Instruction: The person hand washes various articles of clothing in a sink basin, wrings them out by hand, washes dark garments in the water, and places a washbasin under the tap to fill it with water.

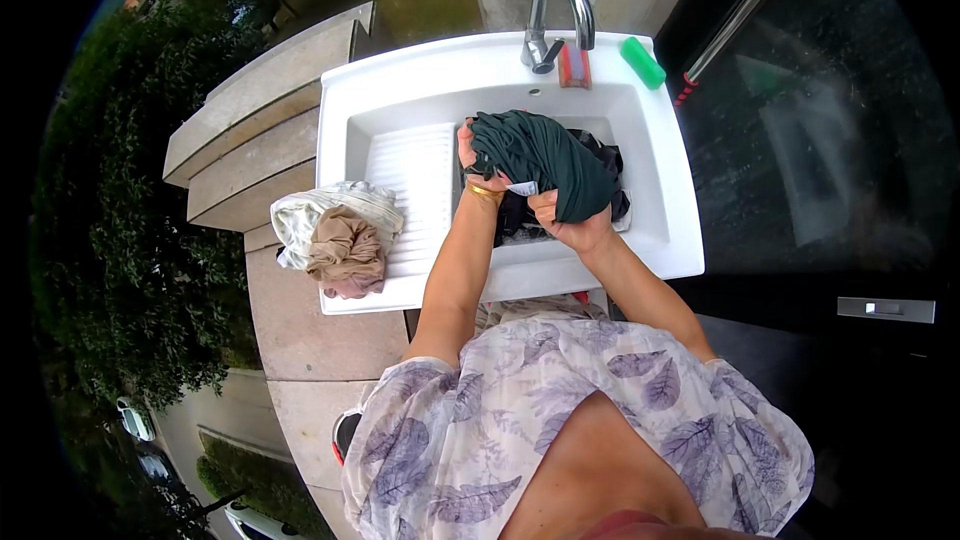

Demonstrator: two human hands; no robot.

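Note:
A bunched dark green garment (550, 155) is held up over the basin of a white sink (670, 230). My left hand (478, 158) grips its left end, with a gold bangle at the wrist. Under its lower right side, my right hand (575, 225) closes round the cloth. A small white label (522, 188) shows on the fabric between my hands. Beneath it, dark wet clothes (515, 220) lie in the basin, partly hidden by the garment and my arms.
Left of the ribbed washboard (415, 175) sits a pile of white and beige clothes (345, 245). A chrome faucet (550, 15) rises at the back, beside a red-edged soap bar or sponge (575, 67) and a green bottle-like item (642, 62). A red-handled pole (740, 25) leans at right.

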